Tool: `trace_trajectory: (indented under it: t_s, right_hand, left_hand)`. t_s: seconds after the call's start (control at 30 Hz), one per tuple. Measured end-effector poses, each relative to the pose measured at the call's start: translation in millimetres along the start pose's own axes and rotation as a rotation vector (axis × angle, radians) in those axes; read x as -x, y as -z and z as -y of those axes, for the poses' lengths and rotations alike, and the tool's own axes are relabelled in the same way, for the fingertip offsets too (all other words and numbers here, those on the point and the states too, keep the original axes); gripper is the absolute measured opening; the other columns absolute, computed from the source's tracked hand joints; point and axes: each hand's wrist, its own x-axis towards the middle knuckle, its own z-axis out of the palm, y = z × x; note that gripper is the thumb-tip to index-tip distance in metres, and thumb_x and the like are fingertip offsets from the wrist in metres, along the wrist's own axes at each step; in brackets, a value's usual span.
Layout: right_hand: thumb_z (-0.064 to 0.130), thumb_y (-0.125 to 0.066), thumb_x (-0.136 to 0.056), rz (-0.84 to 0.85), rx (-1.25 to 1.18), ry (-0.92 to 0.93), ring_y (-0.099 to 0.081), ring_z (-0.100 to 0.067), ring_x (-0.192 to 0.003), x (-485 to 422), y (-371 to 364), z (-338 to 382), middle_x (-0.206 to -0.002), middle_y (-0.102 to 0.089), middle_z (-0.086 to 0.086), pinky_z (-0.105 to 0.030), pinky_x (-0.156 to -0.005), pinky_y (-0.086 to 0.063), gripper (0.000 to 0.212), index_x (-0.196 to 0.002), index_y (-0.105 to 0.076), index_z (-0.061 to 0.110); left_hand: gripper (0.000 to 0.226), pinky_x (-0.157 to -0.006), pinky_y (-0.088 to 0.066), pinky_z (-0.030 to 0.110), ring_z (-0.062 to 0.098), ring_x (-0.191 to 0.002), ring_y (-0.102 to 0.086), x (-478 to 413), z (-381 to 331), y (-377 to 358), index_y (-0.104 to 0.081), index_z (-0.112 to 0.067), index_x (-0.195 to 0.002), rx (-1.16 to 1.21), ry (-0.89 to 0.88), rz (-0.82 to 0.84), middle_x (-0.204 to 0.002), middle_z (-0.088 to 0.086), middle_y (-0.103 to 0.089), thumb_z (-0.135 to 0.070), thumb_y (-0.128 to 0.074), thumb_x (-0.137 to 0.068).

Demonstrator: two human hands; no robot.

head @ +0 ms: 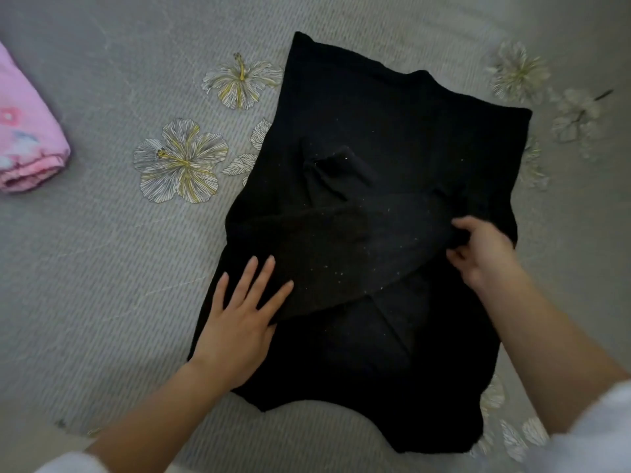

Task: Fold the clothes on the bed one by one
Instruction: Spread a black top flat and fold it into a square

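A pink folded cloth [32, 131] lies at the far left edge, soft and rounded at its fold, with a faint flower print and a rolled hem. The black garment [392, 114] lies spread in the middle of the bed. It is dull, matte knit flecked with pale lint, roughly oblong, with uneven edges near and far. A broad band of the same fabric is folded across its middle, slanting from the right side down toward the left.

The left grip [239, 315] lies flat, fingers straight and spread, pressing the lower left end of that band onto the garment. The right grip [481, 254] is curled, pinching a fold of black fabric near the garment's right edge. Both forearms are bare; white sleeves [601, 428] show blurred at the bottom corners.

The bed [102, 250] wears a grey cover with a fine ribbed weave and faint stitched lines. Large printed flowers [181, 160] in white and yellow outline sit left of the garment; paler ones, blurred, sit to its right and near the lower right corner. The garment covers part of some of them.
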Motion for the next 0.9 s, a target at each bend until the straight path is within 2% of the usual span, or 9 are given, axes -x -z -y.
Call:
trace_trajectory:
  t_s: [0.1, 0.2, 0.3, 0.37, 0.43, 0.53, 0.63, 0.77, 0.9]
  right_hand:
    - [0.014, -0.062, -0.087, -0.043, 0.072, -0.002, -0.056, -0.014, -0.083, -13.4, 13.0, -12.1, -0.114, -0.06, -0.001, -0.027, -0.064, -0.047, 0.061, -0.142, -0.038, 0.026]
    - [0.013, -0.062, -0.085, -0.1, 0.091, 0.209, -0.059, -0.013, -0.085, -16.4, 16.7, -11.5, -0.117, -0.062, 0.001, -0.027, -0.067, -0.05, 0.064, -0.143, -0.039, 0.029]
    - [0.019, -0.065, -0.084, -0.262, 0.509, 0.33, -0.045, -0.031, -0.125, -13.0, 17.5, -20.9, -0.144, -0.04, -0.015, -0.04, -0.104, -0.039, 0.078, -0.15, -0.024, 0.014]
    - [0.028, -0.065, -0.084, -0.304, 0.894, 0.613, -0.028, -0.035, -0.136, -0.5, 13.3, -32.5, -0.151, -0.025, -0.018, -0.046, -0.11, -0.026, 0.083, -0.15, -0.017, 0.013]
    - [0.039, -0.058, -0.088, -0.118, 1.161, 0.893, -0.014, -0.032, -0.144, 8.9, 6.6, -48.5, -0.157, -0.014, -0.014, -0.048, -0.113, -0.018, 0.08, -0.152, -0.014, 0.022]
    - [0.055, -0.041, -0.093, 0.217, 1.521, 0.786, 0.014, -0.023, -0.146, 8.5, 2.2, -72.3, -0.161, 0.011, -0.005, -0.045, -0.118, -0.002, 0.076, -0.152, 0.001, 0.032]
    - [0.056, -0.037, -0.094, 0.231, 1.444, 0.822, 0.014, -0.017, -0.146, 14.7, 11.6, -77.0, -0.161, 0.008, -0.002, -0.041, -0.118, 0.002, 0.073, -0.152, 0.0, 0.031]
    - [0.049, -0.043, -0.092, 0.182, 1.265, 1.007, 0.0, -0.012, -0.147, 57.3, 57.8, -86.0, -0.16, -0.011, -0.001, -0.039, -0.117, -0.01, 0.07, -0.152, -0.015, 0.025]
    - [0.045, -0.056, -0.089, 0.275, 1.379, 0.954, -0.005, -0.015, -0.148, 100.6, 122.2, -124.4, -0.159, -0.017, -0.002, -0.04, -0.119, -0.014, 0.076, -0.151, -0.022, 0.019]
  left_hand:
    - [0.061, -0.113, 0.014, 0.048, 0.028, -0.14, 0.03, 3.2, 3.3, -8.9, 0.017, -0.038, -0.146, -0.038, -0.008, 0.064, -0.157, 0.003, 0.024, -0.054, 0.001, -0.089]
    - [0.063, -0.11, 0.022, 0.046, 0.026, -0.136, 0.037, 4.9, 5.9, -3.4, 0.019, -0.045, -0.143, 0.013, -0.016, 0.126, -0.154, -0.001, 0.029, -0.059, 0.008, -0.083]
    - [0.074, -0.114, 0.018, 0.044, 0.019, -0.14, 0.033, 3.3, 2.4, 5.4, -0.016, -0.038, -0.149, 0.111, -0.025, 0.078, -0.16, 0.004, 0.015, -0.068, -0.003, -0.083]
    - [0.069, -0.118, 0.002, 0.046, 0.019, -0.147, 0.015, -6.8, -4.3, 11.1, -0.042, -0.024, -0.139, 0.157, -0.026, -0.057, -0.161, 0.008, -0.005, -0.064, -0.016, -0.09]
    - [0.067, -0.118, 0.0, 0.046, 0.023, -0.147, 0.015, -22.8, -7.6, 12.9, -0.028, -0.023, -0.147, 0.147, 0.003, -0.136, -0.161, 0.01, 0.001, -0.06, -0.016, -0.093]
    - [0.072, -0.115, 0.013, 0.043, 0.027, -0.139, 0.034, -42.8, -3.9, 4.7, 0.015, -0.035, -0.149, 0.106, 0.103, -0.008, -0.154, 0.01, 0.031, -0.067, -0.005, -0.089]
    - [0.075, -0.113, 0.015, 0.044, 0.027, -0.137, 0.036, -46.9, -0.2, 0.9, 0.029, -0.035, -0.144, 0.075, 0.111, 0.085, -0.152, 0.011, 0.036, -0.068, -0.003, -0.085]
    - [0.072, -0.117, 0.007, 0.044, 0.021, -0.144, 0.025, -17.0, -0.8, 11.4, 0.016, -0.035, -0.149, 0.107, -0.096, -0.024, -0.158, 0.006, 0.023, -0.066, -0.01, -0.09]
    - [0.078, -0.119, 0.007, 0.042, 0.02, -0.146, 0.019, 28.9, 9.6, 7.4, 0.009, -0.033, -0.151, 0.072, -0.261, 0.051, -0.16, 0.005, 0.016, -0.065, -0.023, -0.087]
